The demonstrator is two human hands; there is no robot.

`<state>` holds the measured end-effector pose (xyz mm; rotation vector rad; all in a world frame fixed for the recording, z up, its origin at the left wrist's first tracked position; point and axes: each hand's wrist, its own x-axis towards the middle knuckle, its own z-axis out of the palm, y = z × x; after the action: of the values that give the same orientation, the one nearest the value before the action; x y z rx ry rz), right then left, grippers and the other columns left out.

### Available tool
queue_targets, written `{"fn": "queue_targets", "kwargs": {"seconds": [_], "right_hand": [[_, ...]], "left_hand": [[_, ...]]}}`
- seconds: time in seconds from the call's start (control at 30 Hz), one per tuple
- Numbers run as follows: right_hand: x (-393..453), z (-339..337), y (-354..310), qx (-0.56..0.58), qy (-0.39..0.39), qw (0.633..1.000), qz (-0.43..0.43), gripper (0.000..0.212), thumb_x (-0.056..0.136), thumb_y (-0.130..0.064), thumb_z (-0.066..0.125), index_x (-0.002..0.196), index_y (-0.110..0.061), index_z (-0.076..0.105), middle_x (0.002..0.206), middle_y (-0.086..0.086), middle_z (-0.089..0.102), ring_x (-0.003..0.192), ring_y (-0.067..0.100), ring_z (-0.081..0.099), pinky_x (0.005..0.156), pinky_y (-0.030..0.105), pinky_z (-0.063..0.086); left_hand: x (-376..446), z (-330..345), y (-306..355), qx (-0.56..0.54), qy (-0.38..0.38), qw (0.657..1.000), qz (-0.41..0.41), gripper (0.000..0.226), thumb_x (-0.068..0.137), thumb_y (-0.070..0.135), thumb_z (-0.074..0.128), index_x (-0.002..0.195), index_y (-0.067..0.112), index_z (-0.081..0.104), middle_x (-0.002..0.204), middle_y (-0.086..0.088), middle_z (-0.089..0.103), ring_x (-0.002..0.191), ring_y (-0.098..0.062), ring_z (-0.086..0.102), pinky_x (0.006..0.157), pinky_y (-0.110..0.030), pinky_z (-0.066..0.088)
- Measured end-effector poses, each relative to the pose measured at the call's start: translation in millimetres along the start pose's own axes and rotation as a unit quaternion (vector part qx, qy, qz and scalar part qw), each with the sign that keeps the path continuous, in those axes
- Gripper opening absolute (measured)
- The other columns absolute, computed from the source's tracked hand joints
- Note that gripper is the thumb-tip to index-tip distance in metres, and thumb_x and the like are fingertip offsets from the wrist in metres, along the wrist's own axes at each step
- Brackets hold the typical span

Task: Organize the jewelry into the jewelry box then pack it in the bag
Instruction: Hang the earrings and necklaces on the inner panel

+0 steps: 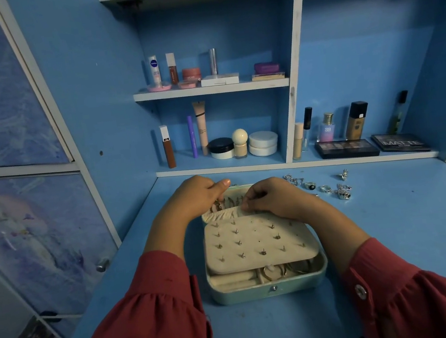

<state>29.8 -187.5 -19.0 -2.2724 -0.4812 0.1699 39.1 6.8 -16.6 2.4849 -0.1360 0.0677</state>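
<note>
A pale green jewelry box [269, 290] lies open on the blue desk, its cream earring panel [257, 242] studded with several earrings. In the bottom tray I see gold bangles [280, 270]. At the far end of the box is an elastic cream pocket [223, 214]. My left hand [197, 197] grips a small gold piece at the pocket's mouth. My right hand [270, 195] pinches the pocket's gathered edge. Several silver rings [331, 185] lie loose on the desk to the right of the box.
Shelves behind the desk hold cosmetics: tubes, jars, bottles and two dark palettes [346, 148]. A cabinet with patterned doors [21, 195] stands close on the left. No bag is in view.
</note>
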Motion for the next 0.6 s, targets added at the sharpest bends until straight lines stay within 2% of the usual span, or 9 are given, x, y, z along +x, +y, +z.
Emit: {"fn": "queue_targets", "kwargs": {"seconds": [0.07,0.23,0.37,0.47,0.6], "right_hand": [[0.2,-0.2,-0.4,0.000,-0.001,1.000,0.000,0.006,0.087,-0.023,0.068,0.082,-0.024,0.070,0.076,-0.017,0.063,0.071,-0.002,0.054,0.059,0.008,0.036],[0.7,0.7,2.1,-0.001,0.004,1.000,-0.006,0.005,0.087,-0.024,0.068,0.082,-0.022,0.072,0.075,-0.015,0.064,0.070,-0.002,0.055,0.057,0.007,0.038],[1.1,1.2,2.4,0.002,0.001,1.000,-0.007,0.005,0.087,-0.022,0.068,0.086,-0.020,0.072,0.077,-0.017,0.064,0.071,-0.003,0.055,0.058,0.004,0.038],[2.0,1.1,2.6,0.000,0.003,1.000,-0.008,0.006,0.086,-0.023,0.068,0.082,-0.024,0.071,0.077,-0.015,0.064,0.073,-0.001,0.056,0.063,0.011,0.040],[2.4,2.1,4.2,-0.004,0.002,1.000,-0.013,0.004,0.085,-0.023,0.069,0.083,-0.021,0.072,0.080,-0.012,0.066,0.074,0.001,0.056,0.066,0.016,0.040]], "left_hand": [[0.9,1.3,-0.8,0.020,-0.008,1.000,-0.007,0.053,0.094,0.057,0.042,0.086,0.015,0.074,0.093,-0.002,0.071,0.090,-0.017,0.064,0.089,-0.038,0.050],[-0.3,1.8,3.7,-0.005,-0.006,1.000,-0.002,0.052,0.095,0.055,0.043,0.082,0.015,0.074,0.091,-0.003,0.070,0.090,-0.017,0.063,0.085,-0.034,0.049],[0.9,1.6,-0.3,0.032,0.009,0.999,-0.018,0.059,0.093,0.060,0.041,0.088,0.011,0.073,0.095,-0.007,0.070,0.091,-0.020,0.063,0.090,-0.041,0.050],[-1.7,1.5,3.2,0.015,-0.016,1.000,-0.015,0.056,0.093,0.059,0.042,0.078,0.016,0.075,0.091,-0.004,0.071,0.088,-0.017,0.064,0.090,-0.039,0.050],[-1.2,-0.8,3.5,0.019,-0.003,1.000,-0.020,0.053,0.094,0.058,0.042,0.082,0.017,0.074,0.091,-0.001,0.070,0.088,-0.017,0.063,0.088,-0.038,0.050]]}}
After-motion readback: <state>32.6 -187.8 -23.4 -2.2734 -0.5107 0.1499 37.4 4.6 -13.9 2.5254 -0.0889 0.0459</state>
